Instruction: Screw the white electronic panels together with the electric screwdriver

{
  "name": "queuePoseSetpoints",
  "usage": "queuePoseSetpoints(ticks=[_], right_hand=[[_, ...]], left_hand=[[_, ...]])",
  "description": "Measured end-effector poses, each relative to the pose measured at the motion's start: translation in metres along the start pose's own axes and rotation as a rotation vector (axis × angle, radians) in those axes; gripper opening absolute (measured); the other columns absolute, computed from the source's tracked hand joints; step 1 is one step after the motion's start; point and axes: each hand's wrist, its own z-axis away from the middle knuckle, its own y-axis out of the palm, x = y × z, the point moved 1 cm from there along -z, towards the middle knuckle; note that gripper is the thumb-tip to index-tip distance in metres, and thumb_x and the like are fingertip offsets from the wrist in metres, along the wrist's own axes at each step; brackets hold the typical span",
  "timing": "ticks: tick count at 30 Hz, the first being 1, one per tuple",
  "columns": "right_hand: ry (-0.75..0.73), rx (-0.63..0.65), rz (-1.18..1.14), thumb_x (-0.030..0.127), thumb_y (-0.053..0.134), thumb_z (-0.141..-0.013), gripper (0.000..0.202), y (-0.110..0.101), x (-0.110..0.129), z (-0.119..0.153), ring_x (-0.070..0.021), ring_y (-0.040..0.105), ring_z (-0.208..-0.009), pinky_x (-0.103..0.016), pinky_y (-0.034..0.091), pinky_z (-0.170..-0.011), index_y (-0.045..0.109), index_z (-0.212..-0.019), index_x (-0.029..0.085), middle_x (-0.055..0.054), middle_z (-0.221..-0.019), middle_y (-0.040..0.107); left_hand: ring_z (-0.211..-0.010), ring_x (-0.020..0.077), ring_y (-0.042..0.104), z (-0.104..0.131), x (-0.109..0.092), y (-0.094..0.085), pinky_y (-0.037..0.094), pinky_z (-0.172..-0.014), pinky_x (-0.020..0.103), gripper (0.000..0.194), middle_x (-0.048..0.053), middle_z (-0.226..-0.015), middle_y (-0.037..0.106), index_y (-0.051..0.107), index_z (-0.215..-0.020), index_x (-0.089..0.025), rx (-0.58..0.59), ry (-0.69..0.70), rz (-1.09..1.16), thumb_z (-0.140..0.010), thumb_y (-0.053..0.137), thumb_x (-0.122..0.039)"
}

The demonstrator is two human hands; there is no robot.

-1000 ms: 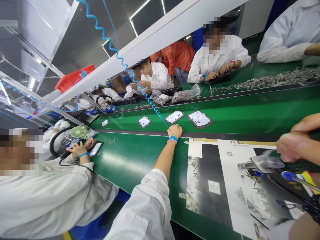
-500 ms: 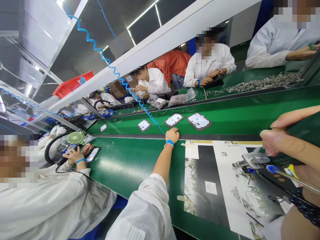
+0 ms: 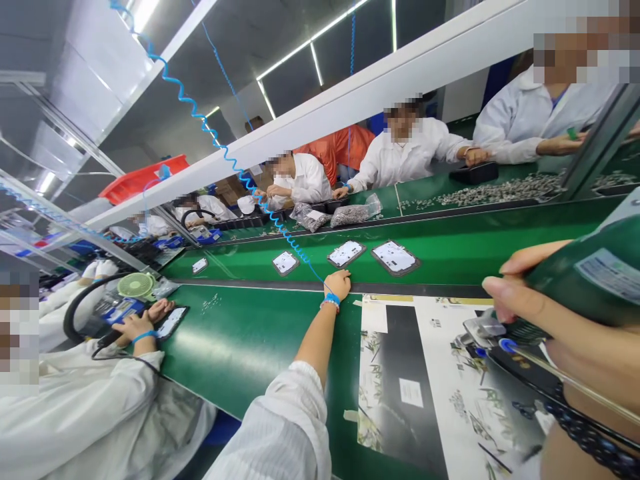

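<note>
My left hand [image 3: 338, 285] rests on the dark strip between bench and belt, its fingers curled in and nothing visible in them. A blue wrist strap [image 3: 330, 300] is tied to a coiled blue cord. Just beyond the hand lies a flat white panel with a dark rim [image 3: 346, 253]. On the right, my right hand [image 3: 540, 293] grips a green hand-held tool [image 3: 600, 273] with a label. A metal fitting [image 3: 483, 330] and a thin clear tube with a blue end [image 3: 509, 345] are below its fingers.
More rimmed panels [image 3: 395, 257] lie on the green belt. A printed sheet [image 3: 435, 400] is taped to the bench. A coiled blue cord [image 3: 240, 175] hangs across the view. At left a co-worker's hands [image 3: 137, 328] hold a similar panel beside a green fan [image 3: 136, 285]. Bagged parts [image 3: 356, 212] lie opposite.
The view has shifted, so the bench appears lower and further left. My right hand and the green tool show more fully. A co-worker opposite has moved their hands apart.
</note>
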Motion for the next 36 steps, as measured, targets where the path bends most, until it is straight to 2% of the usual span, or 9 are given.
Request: queuePoseSetpoints(ticks=[4,7,12,16,21,26,32,34,36], right_hand=[[0.007,0.020,-0.005,0.032,0.084,-0.067,0.022,-0.004,0.004,-0.004,-0.0145,0.058,-0.061,-0.037,0.051,-0.066,0.067,-0.078,0.023,0.000,-0.073,0.062],[0.051,0.028,-0.035,0.031,0.083,-0.065,0.022,-0.005,0.015,-0.011,-0.0137,0.056,-0.054,-0.035,0.053,-0.059,0.065,-0.072,0.021,-0.001,-0.067,0.062],[0.041,-0.009,-0.083,0.023,0.081,-0.063,0.022,-0.002,0.020,-0.020,-0.0123,0.052,-0.046,-0.030,0.047,-0.044,0.060,-0.062,0.018,-0.001,-0.058,0.059],[0.034,-0.045,-0.094,0.019,0.083,-0.061,0.022,-0.005,0.014,-0.020,-0.0123,0.053,-0.048,-0.031,0.049,-0.048,0.061,-0.066,0.017,-0.002,-0.065,0.061],[0.128,-0.076,-0.125,0.034,0.084,-0.057,0.031,-0.012,0.018,-0.017,-0.0177,0.058,-0.063,-0.041,0.054,-0.063,0.059,-0.064,0.019,-0.007,-0.075,0.064],[0.095,-0.117,-0.039,0.025,0.083,-0.061,0.024,-0.016,0.025,-0.014,-0.0166,0.060,-0.066,-0.038,0.057,-0.069,0.062,-0.068,0.019,-0.005,-0.073,0.063],[0.083,-0.045,-0.046,0.026,0.081,-0.063,0.020,-0.019,0.023,-0.015,-0.0150,0.058,-0.057,-0.035,0.055,-0.061,0.062,-0.066,0.019,-0.002,-0.064,0.062],[0.071,0.000,-0.055,0.026,0.082,-0.065,0.020,-0.019,0.018,-0.014,-0.0135,0.057,-0.054,-0.031,0.052,-0.055,0.063,-0.068,0.019,0.001,-0.061,0.060],[0.078,0.014,-0.064,0.027,0.083,-0.067,0.022,-0.019,0.013,-0.012,-0.0122,0.057,-0.054,-0.028,0.049,-0.052,0.065,-0.075,0.018,0.002,-0.065,0.061]], left_hand=[[-0.128,0.0135,0.060,0.001,0.001,0.001,0.043,-0.114,0.025,0.036,-0.004,-0.132,0.068,0.075,-0.119,-0.027,0.004,-0.004,0.003,-0.095,0.049,-0.017],[-0.127,0.0146,0.061,0.002,0.001,0.001,0.044,-0.113,0.026,0.036,-0.004,-0.133,0.067,0.074,-0.119,-0.028,0.006,-0.007,0.005,-0.095,0.050,-0.018],[-0.126,0.0146,0.062,0.002,0.002,-0.001,0.044,-0.112,0.024,0.035,-0.003,-0.131,0.069,0.075,-0.118,-0.028,0.005,0.003,0.008,-0.095,0.051,-0.017],[-0.125,0.0143,0.062,0.002,0.001,-0.002,0.044,-0.112,0.024,0.035,-0.004,-0.130,0.069,0.075,-0.118,-0.028,0.003,0.004,-0.003,-0.096,0.049,-0.018],[-0.125,0.0137,0.062,0.002,0.000,-0.003,0.043,-0.112,0.022,0.036,-0.004,-0.130,0.069,0.074,-0.119,-0.028,0.010,0.008,-0.024,-0.096,0.049,-0.018],[-0.124,0.0140,0.063,0.002,-0.002,-0.005,0.045,-0.109,0.022,0.036,-0.003,-0.130,0.069,0.074,-0.119,-0.029,0.018,0.000,-0.062,-0.096,0.047,-0.020],[-0.121,0.0186,0.064,0.006,-0.006,-0.020,0.048,-0.105,0.027,0.038,0.002,-0.126,0.071,0.074,-0.117,-0.027,0.058,0.014,-0.149,-0.096,0.043,-0.021],[-0.117,0.0238,0.066,-0.001,-0.015,-0.028,0.048,-0.105,0.032,0.033,0.007,-0.118,0.074,0.077,-0.108,-0.024,0.088,0.052,-0.182,-0.094,0.048,-0.022],[-0.117,0.0280,0.066,-0.017,-0.033,-0.034,0.047,-0.105,0.035,0.028,0.012,-0.114,0.074,0.078,-0.102,-0.020,0.107,0.104,-0.199,-0.092,0.052,-0.023]])
